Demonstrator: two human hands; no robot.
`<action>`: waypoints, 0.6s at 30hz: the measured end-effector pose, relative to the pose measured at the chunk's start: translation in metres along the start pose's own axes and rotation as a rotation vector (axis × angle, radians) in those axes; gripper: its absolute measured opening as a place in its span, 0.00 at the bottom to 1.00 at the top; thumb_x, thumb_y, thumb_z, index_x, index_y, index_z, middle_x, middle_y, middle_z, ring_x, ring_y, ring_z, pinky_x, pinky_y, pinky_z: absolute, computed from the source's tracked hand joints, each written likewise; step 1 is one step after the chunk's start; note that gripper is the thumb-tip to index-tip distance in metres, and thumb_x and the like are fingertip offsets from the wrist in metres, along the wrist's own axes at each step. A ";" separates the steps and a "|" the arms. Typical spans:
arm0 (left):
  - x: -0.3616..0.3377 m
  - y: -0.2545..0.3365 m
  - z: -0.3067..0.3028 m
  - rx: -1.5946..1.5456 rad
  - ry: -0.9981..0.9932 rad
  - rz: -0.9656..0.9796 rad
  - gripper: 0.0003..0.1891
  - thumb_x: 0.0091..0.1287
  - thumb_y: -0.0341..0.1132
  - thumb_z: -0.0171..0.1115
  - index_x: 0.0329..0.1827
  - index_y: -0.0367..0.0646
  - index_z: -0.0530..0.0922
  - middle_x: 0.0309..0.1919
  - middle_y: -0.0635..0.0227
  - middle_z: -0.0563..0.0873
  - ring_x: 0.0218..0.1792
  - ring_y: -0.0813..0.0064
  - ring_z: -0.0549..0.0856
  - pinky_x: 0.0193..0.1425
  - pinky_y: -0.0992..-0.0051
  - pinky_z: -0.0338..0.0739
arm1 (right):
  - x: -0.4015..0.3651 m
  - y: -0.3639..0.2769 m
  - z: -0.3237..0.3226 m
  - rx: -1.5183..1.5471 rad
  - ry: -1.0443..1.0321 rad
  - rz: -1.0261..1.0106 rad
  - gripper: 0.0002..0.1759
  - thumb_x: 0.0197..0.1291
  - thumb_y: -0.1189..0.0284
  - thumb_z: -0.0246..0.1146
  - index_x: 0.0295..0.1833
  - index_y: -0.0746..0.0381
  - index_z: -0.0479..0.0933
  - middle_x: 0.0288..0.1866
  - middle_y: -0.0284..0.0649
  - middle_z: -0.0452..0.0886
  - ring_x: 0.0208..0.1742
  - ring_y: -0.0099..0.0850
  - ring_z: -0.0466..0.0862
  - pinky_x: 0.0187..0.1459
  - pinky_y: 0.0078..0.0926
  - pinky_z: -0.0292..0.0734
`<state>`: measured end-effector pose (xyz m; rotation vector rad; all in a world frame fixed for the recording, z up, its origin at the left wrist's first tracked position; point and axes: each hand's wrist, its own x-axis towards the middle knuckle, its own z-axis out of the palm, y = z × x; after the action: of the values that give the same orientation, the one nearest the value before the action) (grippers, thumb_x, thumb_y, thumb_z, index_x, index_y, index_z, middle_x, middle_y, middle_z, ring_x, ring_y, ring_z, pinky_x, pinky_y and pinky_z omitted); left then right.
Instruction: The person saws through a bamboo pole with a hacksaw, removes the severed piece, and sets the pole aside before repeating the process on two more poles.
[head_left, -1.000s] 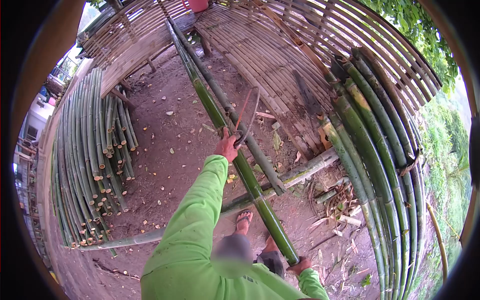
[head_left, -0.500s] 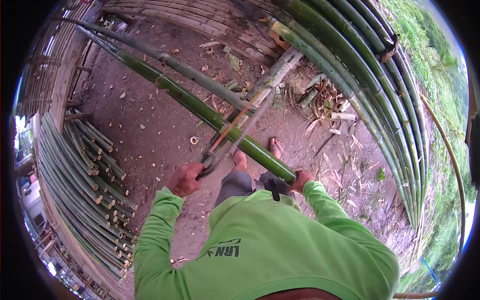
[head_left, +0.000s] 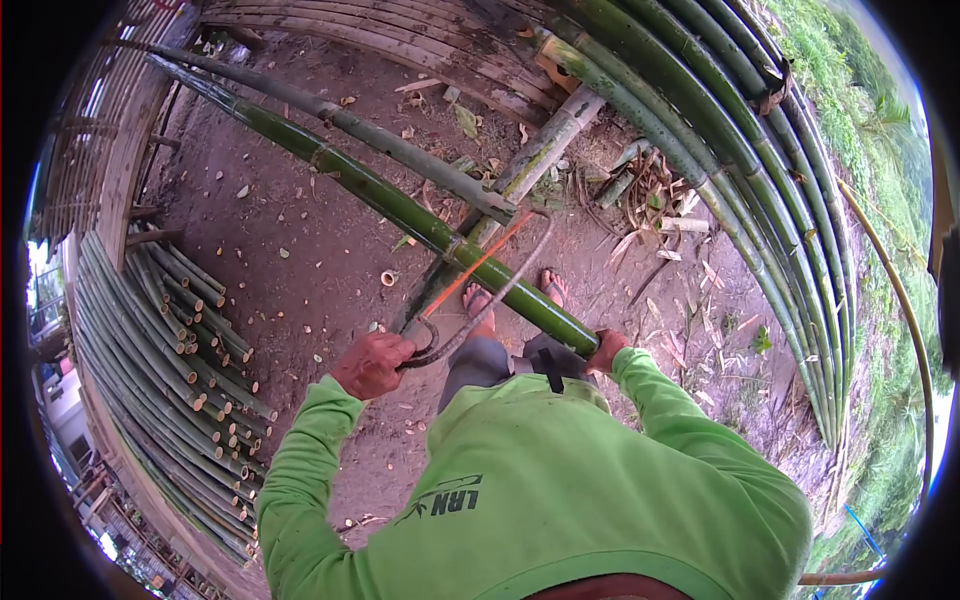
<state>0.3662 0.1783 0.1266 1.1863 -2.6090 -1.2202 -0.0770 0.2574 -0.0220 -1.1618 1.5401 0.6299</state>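
Observation:
My left hand (head_left: pixel 374 365) is closed round the handle of a bow-shaped saw with a dark curved frame (head_left: pixel 533 252) and a thin orange blade (head_left: pixel 484 258). The blade lies across a long green bamboo pole (head_left: pixel 392 207), close to one of its joints. My right hand (head_left: pixel 606 352) grips the near end of this pole, in front of my waist. A duller, grey-green pole (head_left: pixel 408 157) runs beside it. Under the green pole, a thicker bamboo piece (head_left: pixel 553 140) slants up towards the slatted platform.
Cut bamboo poles (head_left: pixel 150 345) are stacked at the left. Long green poles (head_left: pixel 740 150) curve along the right side. A slatted bamboo platform (head_left: pixel 400 40) is at the top. Husks and offcuts (head_left: pixel 640 185) litter the dirt ground near my feet (head_left: pixel 551 287).
The saw has shifted towards my body and its frame looks less blurred. My left hand has moved slightly down with it. My right hand still holds the pole's end.

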 end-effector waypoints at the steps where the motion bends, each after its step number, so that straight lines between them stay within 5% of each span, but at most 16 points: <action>1: 0.001 0.004 -0.004 0.010 -0.011 0.023 0.11 0.46 0.24 0.60 0.34 0.42 0.75 0.25 0.60 0.78 0.31 0.55 0.81 0.34 0.59 0.74 | 0.000 0.000 0.001 -0.007 0.006 -0.001 0.37 0.27 0.60 0.77 0.51 0.60 0.80 0.46 0.48 0.84 0.50 0.42 0.83 0.56 0.35 0.76; 9: -0.007 -0.002 -0.011 -0.086 0.059 -0.056 0.11 0.48 0.22 0.61 0.35 0.41 0.77 0.27 0.54 0.80 0.31 0.49 0.81 0.33 0.59 0.76 | -0.005 -0.005 -0.001 -0.025 0.044 0.023 0.43 0.24 0.59 0.77 0.54 0.63 0.78 0.47 0.49 0.83 0.49 0.40 0.83 0.56 0.32 0.76; 12: -0.036 0.010 -0.015 -0.072 0.056 -0.130 0.13 0.41 0.21 0.60 0.33 0.39 0.74 0.25 0.55 0.78 0.30 0.51 0.80 0.33 0.60 0.73 | -0.004 -0.004 0.001 -0.011 0.071 0.026 0.38 0.27 0.60 0.77 0.51 0.61 0.80 0.46 0.47 0.84 0.49 0.40 0.84 0.55 0.33 0.77; 18: -0.080 0.043 -0.012 -0.132 0.120 -0.207 0.10 0.45 0.21 0.64 0.32 0.38 0.77 0.25 0.54 0.80 0.28 0.52 0.82 0.30 0.62 0.75 | -0.009 -0.007 0.000 -0.024 0.067 0.045 0.34 0.29 0.61 0.76 0.49 0.60 0.81 0.44 0.47 0.84 0.49 0.42 0.83 0.55 0.34 0.77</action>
<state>0.4002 0.2397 0.1857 1.4820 -2.3292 -1.2853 -0.0710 0.2576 -0.0128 -1.1799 1.6234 0.6466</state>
